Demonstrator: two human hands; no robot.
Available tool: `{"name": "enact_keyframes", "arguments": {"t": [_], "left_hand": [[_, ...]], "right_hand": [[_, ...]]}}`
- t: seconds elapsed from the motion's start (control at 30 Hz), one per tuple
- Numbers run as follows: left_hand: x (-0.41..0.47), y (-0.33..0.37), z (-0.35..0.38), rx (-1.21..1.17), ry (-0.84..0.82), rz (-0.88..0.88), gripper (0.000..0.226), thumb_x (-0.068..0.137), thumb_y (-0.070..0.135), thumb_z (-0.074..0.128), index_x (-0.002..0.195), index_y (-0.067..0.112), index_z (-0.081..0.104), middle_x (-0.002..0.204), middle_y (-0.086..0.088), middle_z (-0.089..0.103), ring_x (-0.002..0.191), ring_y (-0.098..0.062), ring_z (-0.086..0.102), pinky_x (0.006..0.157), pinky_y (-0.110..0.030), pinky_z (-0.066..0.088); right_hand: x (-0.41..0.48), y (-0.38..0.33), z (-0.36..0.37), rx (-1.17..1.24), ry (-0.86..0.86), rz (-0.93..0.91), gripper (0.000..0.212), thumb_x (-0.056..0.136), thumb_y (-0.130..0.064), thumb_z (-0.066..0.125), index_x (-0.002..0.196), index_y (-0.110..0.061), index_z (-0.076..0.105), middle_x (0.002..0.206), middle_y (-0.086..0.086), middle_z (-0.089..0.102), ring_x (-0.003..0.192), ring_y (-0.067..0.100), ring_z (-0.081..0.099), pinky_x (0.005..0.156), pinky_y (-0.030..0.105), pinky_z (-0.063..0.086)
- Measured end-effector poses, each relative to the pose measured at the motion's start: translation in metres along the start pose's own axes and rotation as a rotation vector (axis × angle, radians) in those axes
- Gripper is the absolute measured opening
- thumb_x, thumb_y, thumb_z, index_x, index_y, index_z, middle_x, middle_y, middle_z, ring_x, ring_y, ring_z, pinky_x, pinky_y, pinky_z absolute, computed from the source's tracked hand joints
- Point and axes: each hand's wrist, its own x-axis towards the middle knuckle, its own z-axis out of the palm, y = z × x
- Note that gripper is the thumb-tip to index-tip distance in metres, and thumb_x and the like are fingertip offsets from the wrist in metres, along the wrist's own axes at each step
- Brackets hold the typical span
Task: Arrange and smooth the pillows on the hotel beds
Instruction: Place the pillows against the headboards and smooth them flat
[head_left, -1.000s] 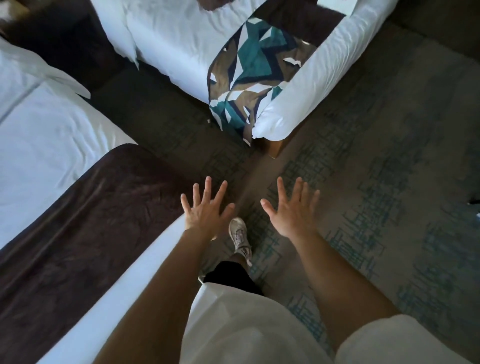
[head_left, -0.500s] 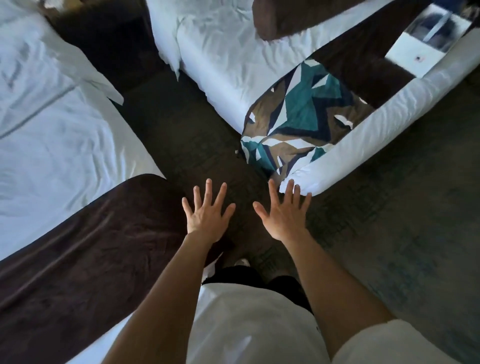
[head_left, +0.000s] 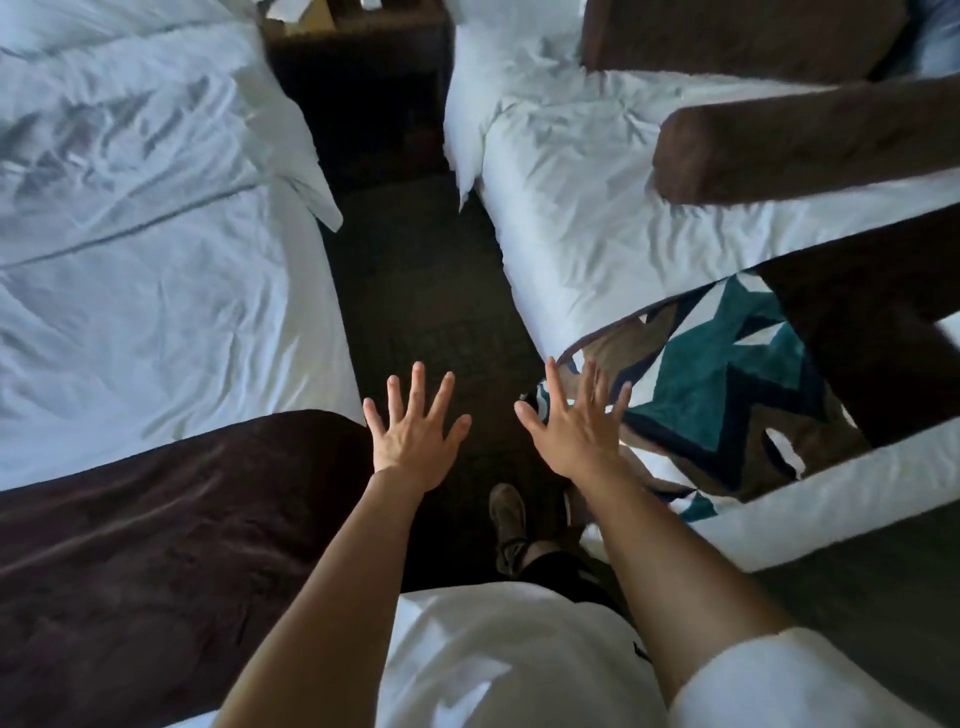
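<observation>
two beds flank a dark carpeted aisle (head_left: 415, 291), and the person stands at its near end looking down. the left hand (head_left: 413, 441) is held out flat, back up, over the aisle just beside the foot corner of the left bed (head_left: 156, 291); its fingers (head_left: 415, 387) are spread wide and hold nothing. the right hand (head_left: 576, 431) is held out the same way, its fingers (head_left: 589, 384) fanned apart and empty, in front of the near corner of the right bed (head_left: 582, 218); whether it touches the bedding cannot be told.

the left bed has a creased white sheet and a dark brown runner (head_left: 171, 540) across its foot. a white pillow (head_left: 228, 93) lies at the head of this bed, rumpled, one corner drooping over the edge toward the aisle. the right bed also has wrinkled white sheets, with a white pillow (head_left: 483, 98) at its head end, its corner hanging down the side. a brown bolster (head_left: 789, 150) lies across the right bed, and nearer the foot is a runner with a teal, tan and white geometric pattern (head_left: 727, 384), draped over the side beside a dark brown band (head_left: 872, 332).

a dark nightstand (head_left: 363, 88) sits between the bed heads at the far end of the aisle. below the hands, one shoe (head_left: 508, 519) rests on the carpet, and a white shirt (head_left: 509, 654) fills the bottom of the view.
</observation>
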Motion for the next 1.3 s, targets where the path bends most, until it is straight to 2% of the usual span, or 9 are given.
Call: {"name": "enact_keyframes", "arguments": {"t": [0.13,0.43,0.57,0.7,0.87,1.0,1.17,1.3], "left_hand": [[0.058,0.011,-0.027,-0.051,0.040,-0.108,0.071,0.095,0.075,0.006,0.156,0.045,-0.015,0.168,0.001,-0.023,0.154,-0.036,-0.015,0.117,-0.065,-0.007],[0.153,-0.003,-0.083,-0.090,0.103,-0.280,0.071,0.094,0.076,0.004,0.156,0.046,-0.012,0.168,0.001,-0.020,0.155,-0.035,-0.013,0.110,-0.061,-0.016],[0.203,-0.030,-0.104,-0.104,0.107,-0.300,0.070,0.094,0.075,0.007,0.155,0.048,-0.012,0.168,0.002,-0.019,0.155,-0.034,-0.015,0.115,-0.064,-0.013],[0.270,-0.063,-0.139,-0.106,0.127,-0.320,0.070,0.094,0.076,0.006,0.154,0.049,-0.014,0.168,0.003,-0.021,0.154,-0.033,-0.016,0.110,-0.062,-0.019],[0.351,-0.110,-0.193,-0.106,0.158,-0.354,0.070,0.093,0.077,0.006,0.154,0.048,-0.014,0.168,0.004,-0.021,0.154,-0.034,-0.015,0.112,-0.062,-0.016],[0.408,-0.143,-0.238,-0.112,0.178,-0.346,0.071,0.093,0.077,0.007,0.154,0.049,-0.012,0.168,0.003,-0.019,0.154,-0.033,-0.015,0.116,-0.063,-0.012],[0.472,-0.176,-0.283,-0.117,0.206,-0.382,0.072,0.092,0.077,0.010,0.155,0.048,-0.012,0.169,0.002,-0.016,0.155,-0.035,-0.013,0.111,-0.061,-0.017],[0.525,-0.192,-0.308,-0.145,0.222,-0.404,0.075,0.089,0.080,0.003,0.154,0.048,-0.015,0.169,0.002,-0.017,0.154,-0.035,-0.012,0.110,-0.062,-0.017]], "right_hand": [[0.072,-0.006,-0.040,-0.061,-0.010,-0.108,0.089,0.085,-0.081,-0.002,0.160,-0.035,-0.009,0.167,0.023,-0.008,0.155,0.041,-0.003,0.120,0.066,-0.004],[0.209,-0.057,-0.096,-0.133,-0.033,-0.290,0.087,0.087,-0.081,0.000,0.158,-0.035,-0.018,0.167,0.021,-0.015,0.154,0.041,-0.011,0.119,0.066,-0.010],[0.267,-0.091,-0.115,-0.137,-0.021,-0.337,0.089,0.084,-0.081,-0.001,0.158,-0.033,-0.017,0.167,0.022,-0.014,0.154,0.041,-0.010,0.119,0.066,-0.007],[0.335,-0.136,-0.145,-0.123,-0.002,-0.333,0.088,0.087,-0.080,0.003,0.159,-0.033,-0.015,0.167,0.022,-0.013,0.154,0.041,-0.010,0.119,0.066,-0.007],[0.414,-0.202,-0.187,-0.128,0.017,-0.344,0.091,0.081,-0.081,-0.006,0.159,-0.034,-0.016,0.167,0.022,-0.012,0.155,0.041,-0.008,0.120,0.065,-0.009],[0.466,-0.250,-0.216,-0.115,0.021,-0.369,0.087,0.087,-0.080,0.002,0.158,-0.034,-0.017,0.167,0.023,-0.013,0.155,0.040,-0.010,0.120,0.066,-0.008],[0.527,-0.295,-0.248,-0.136,0.041,-0.401,0.085,0.091,-0.079,0.007,0.159,-0.033,-0.015,0.167,0.023,-0.011,0.155,0.040,-0.008,0.120,0.066,-0.007],[0.582,-0.321,-0.269,-0.152,0.062,-0.430,0.085,0.091,-0.079,0.007,0.159,-0.034,-0.014,0.167,0.021,-0.013,0.155,0.040,-0.008,0.119,0.064,-0.011]]}}
